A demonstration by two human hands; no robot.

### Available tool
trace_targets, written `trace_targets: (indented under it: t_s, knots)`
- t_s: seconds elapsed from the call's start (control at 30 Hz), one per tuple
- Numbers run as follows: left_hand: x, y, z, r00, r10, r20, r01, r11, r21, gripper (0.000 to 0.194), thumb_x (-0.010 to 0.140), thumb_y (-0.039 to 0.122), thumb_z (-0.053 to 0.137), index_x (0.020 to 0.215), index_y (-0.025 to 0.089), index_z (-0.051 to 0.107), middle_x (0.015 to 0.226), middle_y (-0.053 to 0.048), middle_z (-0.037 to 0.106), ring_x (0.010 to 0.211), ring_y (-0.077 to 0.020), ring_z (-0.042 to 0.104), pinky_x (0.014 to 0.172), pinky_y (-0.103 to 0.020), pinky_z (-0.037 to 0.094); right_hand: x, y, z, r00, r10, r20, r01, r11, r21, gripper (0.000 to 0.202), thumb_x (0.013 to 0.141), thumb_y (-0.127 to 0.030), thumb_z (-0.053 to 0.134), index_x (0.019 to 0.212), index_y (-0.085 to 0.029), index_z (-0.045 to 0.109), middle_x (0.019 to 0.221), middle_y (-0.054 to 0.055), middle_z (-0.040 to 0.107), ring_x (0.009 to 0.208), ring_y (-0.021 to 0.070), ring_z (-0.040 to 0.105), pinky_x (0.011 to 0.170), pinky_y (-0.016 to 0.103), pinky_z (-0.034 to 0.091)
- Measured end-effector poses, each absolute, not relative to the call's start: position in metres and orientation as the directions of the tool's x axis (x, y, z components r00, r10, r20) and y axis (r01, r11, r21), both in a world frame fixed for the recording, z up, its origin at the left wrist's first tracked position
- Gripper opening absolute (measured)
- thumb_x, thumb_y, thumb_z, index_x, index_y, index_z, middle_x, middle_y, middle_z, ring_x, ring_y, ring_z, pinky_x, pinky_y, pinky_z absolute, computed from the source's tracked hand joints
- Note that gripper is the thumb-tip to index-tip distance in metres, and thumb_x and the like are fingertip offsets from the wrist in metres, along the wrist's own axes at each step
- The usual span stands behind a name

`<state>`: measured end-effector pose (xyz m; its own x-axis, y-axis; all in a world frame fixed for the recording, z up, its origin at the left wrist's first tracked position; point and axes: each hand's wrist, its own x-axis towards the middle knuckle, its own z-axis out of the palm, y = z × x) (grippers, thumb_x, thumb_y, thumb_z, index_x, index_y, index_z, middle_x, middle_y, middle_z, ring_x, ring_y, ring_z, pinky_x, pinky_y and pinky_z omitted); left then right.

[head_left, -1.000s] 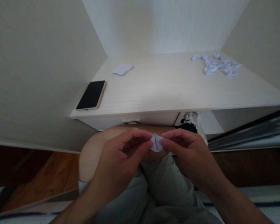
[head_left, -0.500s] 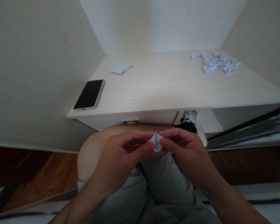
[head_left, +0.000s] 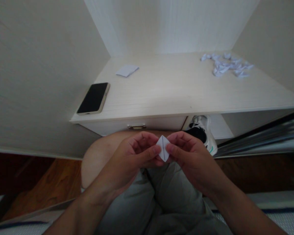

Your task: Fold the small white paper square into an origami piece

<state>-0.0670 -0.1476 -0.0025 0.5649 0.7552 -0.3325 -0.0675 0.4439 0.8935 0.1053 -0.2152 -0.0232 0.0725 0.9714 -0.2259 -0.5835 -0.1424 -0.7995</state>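
Note:
A small piece of folded white paper [head_left: 163, 147], diamond-shaped with a crease down its middle, is held between my two hands above my lap. My left hand [head_left: 139, 151] pinches its left side, thumb on top and fingers behind. On the right side my right hand [head_left: 186, 148] grips it the same way, thumb near the centre crease. Parts of the fingers behind the paper are hidden.
On the white desk top [head_left: 161, 88] lie a black-screened phone [head_left: 93, 98] at the left, a flat stack of white paper [head_left: 127, 70] behind it, and several folded paper pieces [head_left: 226, 65] at the back right. A drawer handle [head_left: 136, 127] and a white shoe [head_left: 205, 133] are below the edge.
More of the folded paper now shows as a full diamond, its face turned towards me. Both thumbs have shifted slightly, and the fingers behind have curled more.

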Motion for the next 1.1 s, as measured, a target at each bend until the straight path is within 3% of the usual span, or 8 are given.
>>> trace_targets:
  t_s: [0.2,0.43,0.6,0.8,0.93,1.1]
  knots:
    - [-0.066,-0.151,-0.003,0.566,0.762,-0.315,-0.088,0.435,0.896,0.034,0.087,0.03,0.089,0.11,0.021,0.066,0.085,0.0,0.077,0.069,-0.0134,0.074,0.065,-0.022,0.064,0.105,-0.213,-0.021,0.093,0.964,-0.248,-0.604,-0.143,-0.784,0.03,0.076,-0.032,0.095,0.091,-0.02,0.073,0.085,0.001,0.078,0.072,0.0149,0.072,0.068,0.028,0.063]
    - [-0.064,-0.155,0.005,0.614,0.749,-0.249,-0.185,0.443,0.877,0.03,0.087,0.021,0.088,0.106,0.02,0.066,0.08,0.001,0.078,0.066,-0.0125,0.074,0.062,-0.021,0.065,0.107,-0.218,-0.018,0.068,0.975,-0.21,-0.584,-0.132,-0.801,0.02,0.079,-0.029,0.094,0.088,-0.02,0.078,0.081,0.0,0.079,0.068,0.0129,0.071,0.065,0.025,0.062]
    - [-0.065,-0.154,0.003,0.641,0.711,-0.29,-0.197,0.517,0.833,0.024,0.085,0.023,0.09,0.102,0.021,0.073,0.085,-0.001,0.077,0.072,-0.0155,0.074,0.06,-0.023,0.064,0.108,-0.218,-0.015,0.018,0.974,-0.225,-0.64,-0.162,-0.751,0.019,0.076,-0.027,0.097,0.085,-0.02,0.081,0.081,0.0,0.08,0.071,0.0127,0.072,0.067,0.024,0.061]
    - [-0.067,-0.148,-0.005,0.7,0.632,-0.332,-0.165,0.596,0.786,0.013,0.082,0.024,0.093,0.085,0.017,0.082,0.083,-0.003,0.078,0.072,-0.0119,0.073,0.066,-0.02,0.062,0.109,-0.217,-0.014,-0.043,0.96,-0.278,-0.685,-0.231,-0.691,0.027,0.07,-0.027,0.101,0.086,-0.019,0.08,0.082,0.0,0.079,0.071,0.0111,0.07,0.066,0.022,0.058]
    - [-0.068,-0.146,-0.009,0.715,0.642,-0.276,-0.204,0.569,0.797,0.014,0.077,0.022,0.097,0.082,0.017,0.085,0.08,-0.002,0.08,0.073,-0.011,0.074,0.073,-0.019,0.062,0.109,-0.217,-0.012,-0.047,0.968,-0.247,-0.679,-0.212,-0.703,0.029,0.071,-0.03,0.102,0.084,-0.018,0.079,0.076,-0.002,0.077,0.067,0.0088,0.068,0.066,0.02,0.056]
    - [-0.07,-0.147,-0.013,0.726,0.664,-0.181,-0.257,0.505,0.824,0.008,0.081,0.015,0.092,0.085,0.02,0.087,0.082,-0.002,0.084,0.076,-0.0115,0.077,0.075,-0.019,0.062,0.11,-0.219,-0.009,-0.07,0.983,-0.171,-0.651,-0.174,-0.739,0.02,0.076,-0.03,0.099,0.083,-0.021,0.083,0.078,-0.002,0.079,0.07,0.0078,0.07,0.069,0.019,0.055]
